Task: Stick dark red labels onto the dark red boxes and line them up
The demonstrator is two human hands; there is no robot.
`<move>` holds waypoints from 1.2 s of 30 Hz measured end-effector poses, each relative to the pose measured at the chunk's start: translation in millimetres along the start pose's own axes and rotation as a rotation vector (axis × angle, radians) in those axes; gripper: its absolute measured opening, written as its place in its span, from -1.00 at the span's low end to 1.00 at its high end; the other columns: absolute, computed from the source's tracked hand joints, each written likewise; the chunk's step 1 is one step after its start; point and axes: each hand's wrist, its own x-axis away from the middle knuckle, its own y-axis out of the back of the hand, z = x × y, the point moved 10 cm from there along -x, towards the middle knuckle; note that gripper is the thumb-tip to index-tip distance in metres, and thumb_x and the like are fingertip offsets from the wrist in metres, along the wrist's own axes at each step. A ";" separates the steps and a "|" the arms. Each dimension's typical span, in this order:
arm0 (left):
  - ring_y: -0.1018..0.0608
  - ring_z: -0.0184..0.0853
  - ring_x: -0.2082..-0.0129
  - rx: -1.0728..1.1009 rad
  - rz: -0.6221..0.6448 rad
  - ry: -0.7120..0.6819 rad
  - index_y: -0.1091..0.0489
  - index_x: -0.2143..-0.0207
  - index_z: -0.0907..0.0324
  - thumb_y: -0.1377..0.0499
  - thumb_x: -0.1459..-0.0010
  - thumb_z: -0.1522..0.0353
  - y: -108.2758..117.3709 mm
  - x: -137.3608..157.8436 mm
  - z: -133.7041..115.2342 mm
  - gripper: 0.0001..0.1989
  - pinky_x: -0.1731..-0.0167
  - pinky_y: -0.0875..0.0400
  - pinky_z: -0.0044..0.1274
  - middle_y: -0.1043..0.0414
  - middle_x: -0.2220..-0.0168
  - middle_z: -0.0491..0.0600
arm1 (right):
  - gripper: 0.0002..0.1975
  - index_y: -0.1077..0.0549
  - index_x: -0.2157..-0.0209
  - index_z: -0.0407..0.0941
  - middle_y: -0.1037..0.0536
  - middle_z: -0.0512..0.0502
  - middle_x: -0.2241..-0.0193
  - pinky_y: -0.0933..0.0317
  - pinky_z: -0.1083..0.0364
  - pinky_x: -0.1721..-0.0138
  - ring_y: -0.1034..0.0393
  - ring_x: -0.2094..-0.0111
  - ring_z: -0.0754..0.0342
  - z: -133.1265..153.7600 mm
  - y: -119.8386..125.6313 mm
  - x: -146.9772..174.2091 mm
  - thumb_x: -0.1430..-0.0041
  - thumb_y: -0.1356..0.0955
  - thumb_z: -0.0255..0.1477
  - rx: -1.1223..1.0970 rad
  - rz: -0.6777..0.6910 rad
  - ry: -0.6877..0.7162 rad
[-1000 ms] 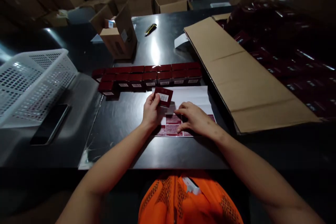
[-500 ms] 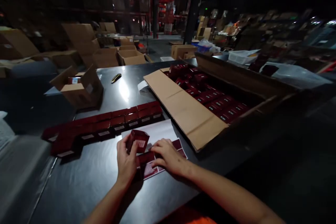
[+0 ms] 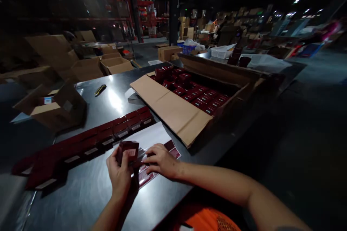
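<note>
My left hand (image 3: 120,171) is wrapped round a small dark red box (image 3: 129,151), tilted, with a pale label on its face. Close beside it, my right hand (image 3: 162,160) has its thumb and fingertips drawn together on a dark red sticker (image 3: 139,165) near the box; its far end is hidden. Underneath lies a sticker sheet (image 3: 148,177) with dark red printed rectangles and white gaps, on top of white paper (image 3: 155,132). Left of the hands, several similar boxes (image 3: 90,148) stand in rows, labelled ends toward me.
A large open carton (image 3: 173,110) holding many dark red boxes takes up the table's right side, its flap folded outward. A smaller open carton (image 3: 58,115) stands at the left. Near the far edge lies a utility knife (image 3: 100,90). White plastic baskets (image 3: 221,52) sit behind.
The view has swung right, so things appear further left. My right fingers have lifted from the sheet and come closer to the box, with a dark red sticker at their tips.
</note>
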 end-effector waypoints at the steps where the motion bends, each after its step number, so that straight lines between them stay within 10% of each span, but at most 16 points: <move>1: -0.42 -0.07 -0.03 0.013 -0.003 0.008 -0.35 -0.06 0.14 -0.19 -0.07 -0.04 0.4 -0.1 1.6 -0.38 -0.15 -0.28 -0.12 -0.30 0.01 0.05 | -0.65 -0.60 0.21 -0.12 -0.57 -0.11 0.15 -0.20 0.00 -0.07 -0.40 0.04 0.03 0.8 0.3 0.0 -0.02 -0.53 -0.20 -0.003 0.000 0.009; 11: -0.52 -0.36 0.40 0.396 -0.020 0.254 -0.35 0.03 0.16 -0.30 0.01 0.02 -7.2 -2.7 15.1 -0.42 0.45 -0.45 -0.54 -0.47 0.24 -0.03 | -0.89 -0.52 0.33 -0.04 -0.57 0.05 0.33 -0.08 -0.10 -0.15 -0.40 0.08 0.06 59.1 44.9 -0.2 -0.29 -0.36 -0.46 -0.247 -0.047 0.369; 16: -0.59 -0.29 0.25 0.472 0.014 0.141 -0.36 0.12 0.17 -0.40 0.15 0.01 -10.7 -2.6 -4.6 -0.38 0.25 -0.52 -0.47 -0.51 0.16 0.04 | -0.74 -0.49 0.04 0.02 -0.31 -0.14 -0.09 -0.22 -0.06 -0.13 -0.28 -0.09 -0.03 23.3 115.3 -39.7 -0.22 -0.44 -0.38 -0.440 -0.353 0.089; 21: -0.61 -0.27 0.21 0.476 0.174 -0.130 -0.24 0.05 0.11 -0.38 0.02 0.10 -16.7 13.9 -35.3 -0.43 0.20 -0.54 -0.44 -0.50 0.15 0.04 | 0.20 0.24 -0.38 0.14 -0.31 -0.22 -0.15 -0.28 -0.18 -0.16 -0.30 -0.16 -0.14 6.2 74.2 -69.8 0.06 -0.59 -0.23 -0.690 -0.044 0.001; 28: -0.46 -0.10 -0.11 0.097 0.265 -0.538 -0.24 -0.11 0.08 -0.42 0.04 0.20 -11.5 26.4 -72.1 -0.31 -0.14 -0.34 -0.17 -0.39 -0.07 0.12 | -0.03 0.19 -0.31 0.14 -0.49 -0.07 0.08 -0.40 -0.06 -0.02 -0.47 0.06 0.03 -4.4 56.7 -41.3 -0.10 -0.46 -0.59 -0.735 -0.111 0.001; 32: -0.48 -0.13 0.06 -0.283 0.295 -0.808 -0.26 -0.18 0.09 -0.42 0.06 0.11 -15.4 36.8 -97.4 -0.22 0.02 -0.43 -0.25 -0.45 0.05 0.09 | -0.06 0.16 -0.32 0.12 -0.46 -0.14 0.01 -0.41 -0.07 0.05 -0.45 0.05 -0.03 6.9 50.6 -33.0 -0.08 -0.41 -0.63 -0.485 -0.035 0.113; 36: -0.53 -0.25 0.15 -0.320 0.471 -0.773 -0.25 -0.21 0.07 -0.28 -0.17 0.29 -24.0 42.9 -94.5 -0.43 0.15 -0.51 -0.40 -0.48 0.10 0.04 | -0.08 0.14 -0.33 0.13 -0.41 -0.16 -0.02 -0.40 -0.10 0.01 -0.41 0.01 -0.07 19.0 63.3 -34.7 -0.10 -0.39 -0.63 -0.417 -0.025 0.153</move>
